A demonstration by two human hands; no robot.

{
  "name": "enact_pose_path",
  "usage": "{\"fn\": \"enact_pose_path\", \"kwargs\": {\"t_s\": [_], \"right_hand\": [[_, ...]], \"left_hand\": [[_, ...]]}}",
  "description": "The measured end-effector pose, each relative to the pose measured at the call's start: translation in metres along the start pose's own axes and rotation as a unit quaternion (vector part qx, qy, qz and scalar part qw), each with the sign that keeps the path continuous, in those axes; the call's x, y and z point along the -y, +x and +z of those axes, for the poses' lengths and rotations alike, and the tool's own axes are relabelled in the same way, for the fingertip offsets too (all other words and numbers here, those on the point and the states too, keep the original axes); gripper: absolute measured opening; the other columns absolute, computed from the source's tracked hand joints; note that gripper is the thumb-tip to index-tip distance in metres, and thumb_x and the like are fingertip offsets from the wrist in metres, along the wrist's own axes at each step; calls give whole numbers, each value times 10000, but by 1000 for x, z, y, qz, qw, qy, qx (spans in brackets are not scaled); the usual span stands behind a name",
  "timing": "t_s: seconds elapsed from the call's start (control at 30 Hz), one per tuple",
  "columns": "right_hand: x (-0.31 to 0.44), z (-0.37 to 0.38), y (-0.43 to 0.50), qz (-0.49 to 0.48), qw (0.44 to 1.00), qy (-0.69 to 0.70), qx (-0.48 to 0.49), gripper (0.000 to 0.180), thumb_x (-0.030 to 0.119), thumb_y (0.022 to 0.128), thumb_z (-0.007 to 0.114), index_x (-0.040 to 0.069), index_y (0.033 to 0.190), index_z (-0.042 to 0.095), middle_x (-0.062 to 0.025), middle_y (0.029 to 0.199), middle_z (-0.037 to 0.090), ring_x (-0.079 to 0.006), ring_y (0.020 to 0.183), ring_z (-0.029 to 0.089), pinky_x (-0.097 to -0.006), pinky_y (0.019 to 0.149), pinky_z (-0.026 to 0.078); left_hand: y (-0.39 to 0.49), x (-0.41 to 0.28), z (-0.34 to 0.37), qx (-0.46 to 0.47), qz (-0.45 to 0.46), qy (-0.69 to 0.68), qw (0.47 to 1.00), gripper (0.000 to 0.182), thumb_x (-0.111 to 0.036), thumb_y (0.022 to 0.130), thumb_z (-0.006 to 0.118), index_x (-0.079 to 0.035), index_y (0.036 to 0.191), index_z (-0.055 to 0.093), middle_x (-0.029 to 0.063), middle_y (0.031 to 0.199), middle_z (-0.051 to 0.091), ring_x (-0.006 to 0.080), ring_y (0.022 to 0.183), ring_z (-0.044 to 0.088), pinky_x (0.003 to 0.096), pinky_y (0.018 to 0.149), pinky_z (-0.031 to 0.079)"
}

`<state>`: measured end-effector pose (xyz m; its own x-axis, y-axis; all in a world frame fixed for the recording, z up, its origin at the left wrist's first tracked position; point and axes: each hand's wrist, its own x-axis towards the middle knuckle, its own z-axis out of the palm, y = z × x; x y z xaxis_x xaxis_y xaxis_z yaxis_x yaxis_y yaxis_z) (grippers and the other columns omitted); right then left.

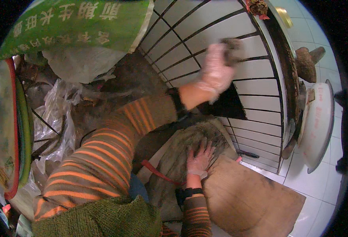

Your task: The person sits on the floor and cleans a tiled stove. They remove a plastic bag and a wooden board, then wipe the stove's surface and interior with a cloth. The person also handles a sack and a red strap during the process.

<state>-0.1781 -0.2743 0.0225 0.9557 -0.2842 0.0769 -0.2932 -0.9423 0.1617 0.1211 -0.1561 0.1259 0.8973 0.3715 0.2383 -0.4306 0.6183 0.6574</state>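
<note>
My left hand [216, 69], in a thin clear plastic glove, is raised in front of a white-tiled wall face [209, 38] with dark grout lines. Its fingers are closed around a grey-brown wad [233, 51], too blurred to tell whether it is a rag or a scrubber. Below it, a dark square opening [227, 102] shows in the tiled face. My right hand [200, 160], gloved the same way, lies flat with fingers spread on a grey, stained cloth-like cover [174, 166]. A red strap [159, 171] runs across that cover towards my right wrist.
A brown board or cardboard sheet [251, 195] lies right of my right hand. A white enamel basin [316, 127] and a brown rough vessel [305, 63] are at the right. On the left are a green printed sack [73, 26], crumpled clear plastic [54, 109] and red- and green-rimmed round items [14, 127].
</note>
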Motion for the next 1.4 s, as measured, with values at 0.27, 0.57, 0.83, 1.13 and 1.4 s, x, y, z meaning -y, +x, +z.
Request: {"fn": "enact_pose_path", "kwargs": {"t_s": [0.27, 0.57, 0.83, 1.13, 1.4], "right_hand": [[0, 2, 0, 11, 1000, 24, 6, 688, 355, 835, 657, 144, 1442, 410, -166, 1499, 343, -462, 1388, 255, -538, 1119, 263], [8, -3, 7, 17, 999, 38, 3, 656, 371, 839, 650, 130, 1412, 441, -182, 1492, 346, -457, 1380, 268, -511, 1132, 258], [5, 1, 9, 12, 1000, 16, 14, 663, 437, 893, 564, 185, 1474, 369, -184, 1503, 340, -468, 1378, 269, -541, 1146, 227], [7, 2, 10, 2, 1000, 17, -16, 693, 391, 826, 668, 188, 1443, 425, -174, 1489, 357, -444, 1378, 281, -500, 1121, 286], [14, -4, 15, 20, 1000, -2, 1, 685, 409, 835, 655, 170, 1437, 432, -181, 1480, 373, -429, 1371, 302, -502, 1125, 276]], "left_hand": [[6, 0, -19, 243, 395, 443, 767, 419, -129, 748, 568, -250, 1144, 628, 7, 1124, 597, 257, 977, 586, 381, 783, 509], [-7, 71, -159, 413, 231, 546, 692, 429, -95, 717, 647, -197, 1134, 640, 104, 1236, 557, 318, 1106, 531, 461, 924, 463], [51, -1, -68, 272, 385, 371, 800, 449, -68, 755, 598, -219, 1175, 651, 86, 1103, 609, 303, 1006, 569, 411, 917, 452], [65, -11, -45, 267, 484, 435, 711, 384, -103, 751, 584, -211, 1114, 647, 36, 1116, 591, 275, 1026, 583, 367, 892, 500], [37, 67, -181, 283, 114, 503, 809, 385, 27, 750, 591, -98, 1109, 653, 150, 1160, 586, 354, 1108, 556, 394, 966, 448]]}}
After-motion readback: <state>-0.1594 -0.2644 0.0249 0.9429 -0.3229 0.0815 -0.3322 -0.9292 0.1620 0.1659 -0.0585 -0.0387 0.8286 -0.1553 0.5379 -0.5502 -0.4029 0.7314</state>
